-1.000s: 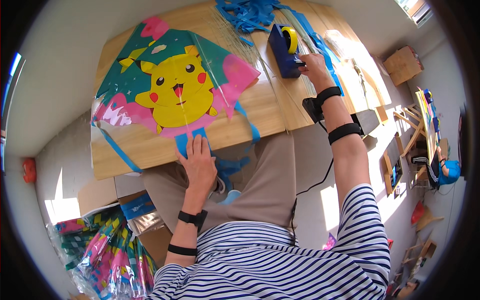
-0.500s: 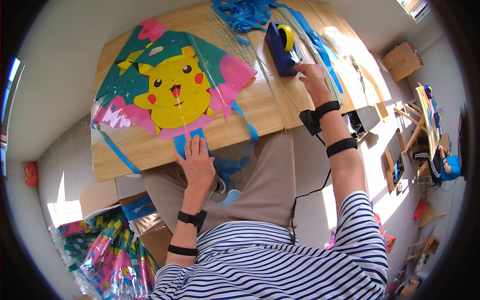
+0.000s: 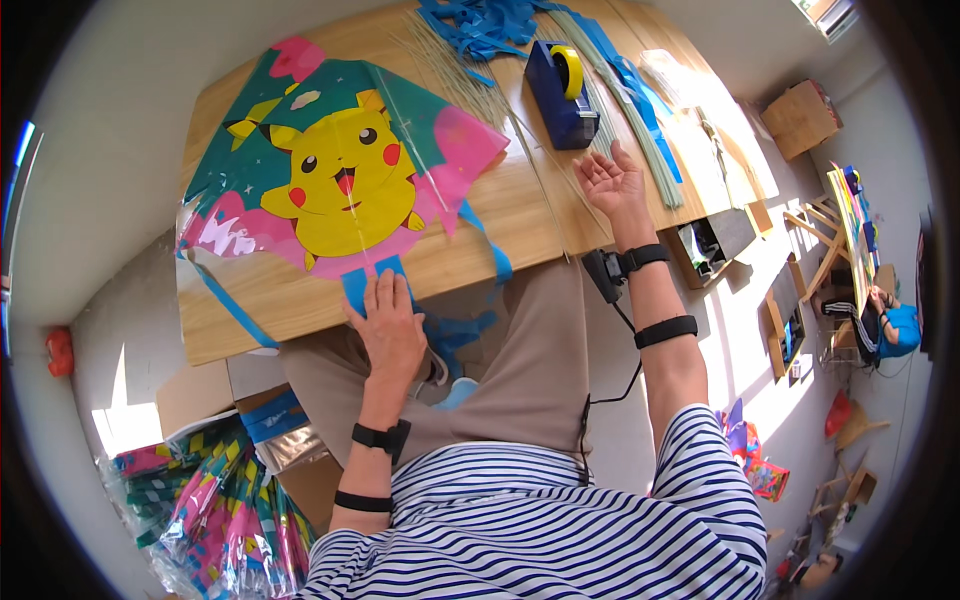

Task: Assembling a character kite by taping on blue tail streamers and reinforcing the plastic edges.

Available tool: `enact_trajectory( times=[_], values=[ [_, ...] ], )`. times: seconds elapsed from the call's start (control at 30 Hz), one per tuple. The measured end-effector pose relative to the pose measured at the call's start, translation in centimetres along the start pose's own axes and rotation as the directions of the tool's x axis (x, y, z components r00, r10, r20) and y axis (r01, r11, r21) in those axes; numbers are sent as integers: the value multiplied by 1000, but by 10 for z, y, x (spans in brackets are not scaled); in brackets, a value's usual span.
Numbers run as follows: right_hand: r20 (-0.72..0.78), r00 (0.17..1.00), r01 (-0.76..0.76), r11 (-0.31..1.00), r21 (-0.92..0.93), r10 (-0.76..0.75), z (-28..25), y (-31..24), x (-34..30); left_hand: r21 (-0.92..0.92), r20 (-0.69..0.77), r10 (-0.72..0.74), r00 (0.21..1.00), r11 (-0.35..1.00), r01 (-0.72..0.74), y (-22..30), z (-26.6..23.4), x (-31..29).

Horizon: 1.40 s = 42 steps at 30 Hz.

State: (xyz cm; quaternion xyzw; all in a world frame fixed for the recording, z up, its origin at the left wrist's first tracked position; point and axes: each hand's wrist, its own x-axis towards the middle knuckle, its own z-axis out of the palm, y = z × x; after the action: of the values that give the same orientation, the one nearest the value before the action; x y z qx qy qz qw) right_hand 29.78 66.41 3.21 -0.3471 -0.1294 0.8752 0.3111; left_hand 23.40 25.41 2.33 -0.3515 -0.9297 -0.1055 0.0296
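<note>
A kite (image 3: 350, 205) of green and pink plastic with a yellow cartoon figure lies spread on the left of the table. At its lower edge, blue ribbon strips (image 3: 355, 288) run toward me. My left hand (image 3: 392, 335) lies flat over these strips, fingers stretched out, at the table's near edge. My right hand (image 3: 613, 185) is palm up, its fingers loosely bent and the thumb apart. It hovers just below a dark blue tape dispenser (image 3: 557, 110) with a yellow-cored roll (image 3: 568, 72). Whether a bit of clear tape clings to its fingers is too small to tell.
Thin sticks (image 3: 610, 95) and a heap of blue ribbon (image 3: 490, 28) lie at the table's far side. Bagged kites (image 3: 225, 510) stand on the floor at lower left. A black cable (image 3: 625, 385) hangs by my right forearm. Another person (image 3: 898, 328) sits far right.
My right hand has come away from the dispenser's front, moving slightly nearer to me and turning palm up. My left hand has stayed on the blue strips.
</note>
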Motion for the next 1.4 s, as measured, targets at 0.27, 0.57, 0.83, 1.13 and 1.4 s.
enact_trajectory(
  times=[0.27,0.57,0.83,1.13,1.4],
  values=[
    [-68,995,64,995,-80,-70,32,5,20,14,58,-3,998,1000,2,2,-3,4],
    [-261,906,183,865,-467,-332,33,17,37,-18,17,-17,1000,1000,17,0,-2,2],
    [351,922,386,454,-803,-164,59,35,-10,-34,-18,-15,1000,999,15,-1,-1,3],
    [687,559,793,-57,-607,464,120,148,-50,-59,-66,-38,997,998,35,-4,-2,4],
    [564,265,959,-276,-67,782,145,235,-69,0,-54,-57,997,998,57,-1,4,3]
  ],
)
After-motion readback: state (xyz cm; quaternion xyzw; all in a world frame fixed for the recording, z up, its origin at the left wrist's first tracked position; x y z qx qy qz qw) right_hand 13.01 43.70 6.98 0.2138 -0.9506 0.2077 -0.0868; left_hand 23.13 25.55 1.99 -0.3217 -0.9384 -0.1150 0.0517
